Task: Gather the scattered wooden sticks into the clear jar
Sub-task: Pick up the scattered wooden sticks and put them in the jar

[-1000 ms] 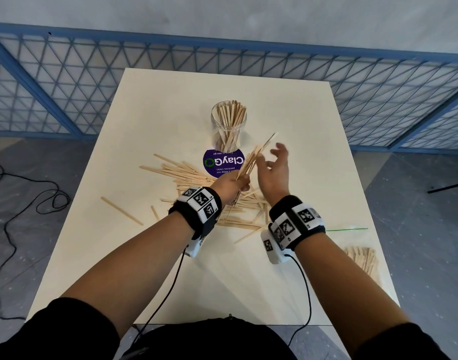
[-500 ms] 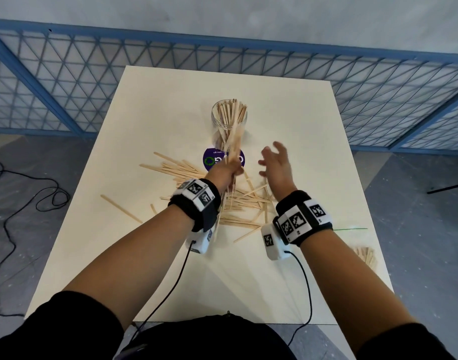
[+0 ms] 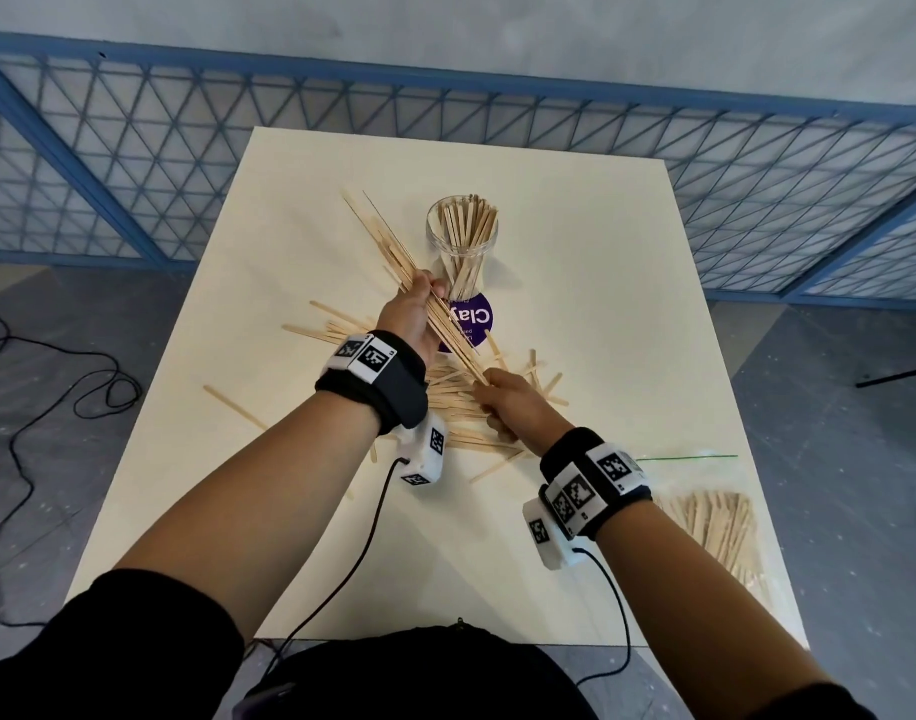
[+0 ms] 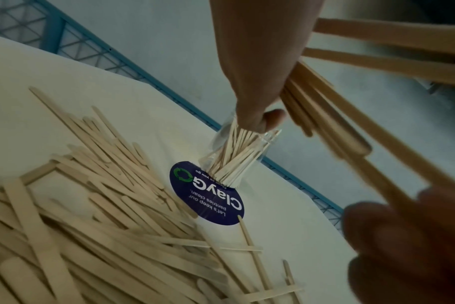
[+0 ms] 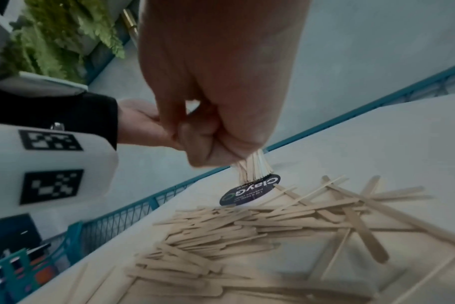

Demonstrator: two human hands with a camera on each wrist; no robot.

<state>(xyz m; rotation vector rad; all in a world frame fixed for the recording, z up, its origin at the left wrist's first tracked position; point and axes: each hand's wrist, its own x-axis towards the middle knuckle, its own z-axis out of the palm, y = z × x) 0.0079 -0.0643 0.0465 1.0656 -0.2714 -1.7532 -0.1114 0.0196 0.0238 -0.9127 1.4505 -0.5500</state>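
Observation:
A clear jar point(image 3: 461, 241) partly filled with upright wooden sticks stands at the table's middle, behind a purple sticker point(image 3: 474, 319). My left hand point(image 3: 411, 314) grips a bundle of sticks point(image 3: 388, 241) just left of the jar, slanting from upper left down to lower right. At the bundle's lower end, my right hand point(image 3: 502, 402) has its fingers curled round the stick ends; the left wrist view shows that right hand point(image 4: 403, 236) on them. A loose pile of sticks point(image 3: 461, 407) lies under both hands. The right wrist view shows my right hand point(image 5: 216, 102) fisted above the pile point(image 5: 247, 226).
A single stick point(image 3: 235, 405) lies apart on the left of the cream table point(image 3: 601, 304). A clear bag of more sticks point(image 3: 715, 527) sits at the front right edge. A blue mesh fence point(image 3: 185, 148) runs behind the table; cables lie on the floor to the left.
The left hand tipped its bundle from upright in front of the jar to slanting left of it. The right hand came down from open in the air and closed on the bundle's lower end.

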